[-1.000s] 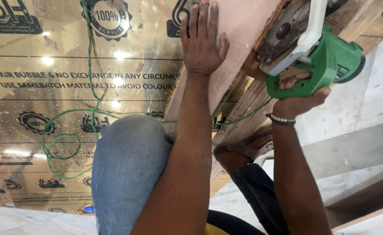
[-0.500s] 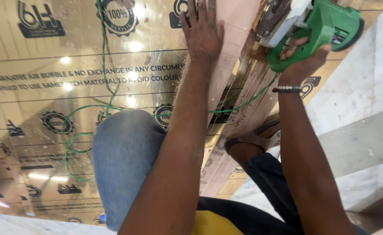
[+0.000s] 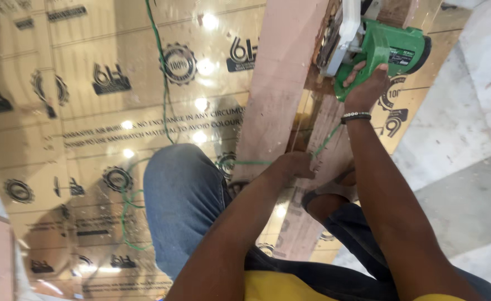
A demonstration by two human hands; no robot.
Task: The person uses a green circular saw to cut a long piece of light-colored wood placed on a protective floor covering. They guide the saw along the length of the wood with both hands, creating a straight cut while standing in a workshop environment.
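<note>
Saw (image 3: pixel 376 47), green, sits on the pink board (image 3: pixel 281 89); our right hand (image 3: pixel 366 89) wraps its handle, left hand (image 3: pixel 295 165) curls on the board's edge. Cutting underway; next needs steady pressure.

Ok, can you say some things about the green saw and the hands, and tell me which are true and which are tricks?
1. The right hand grips the green power saw. True.
2. The left hand lies flat near the top of the pink board. False: it sits low down by the board's edge, next to the green cord.
3. The person wears a dark band on the right wrist. True.
4. The shiny sheet under the board is plain blue. False: it is golden and mirror-like, with dark printed marks.
5. The person's knee is in blue jeans. True.
</note>
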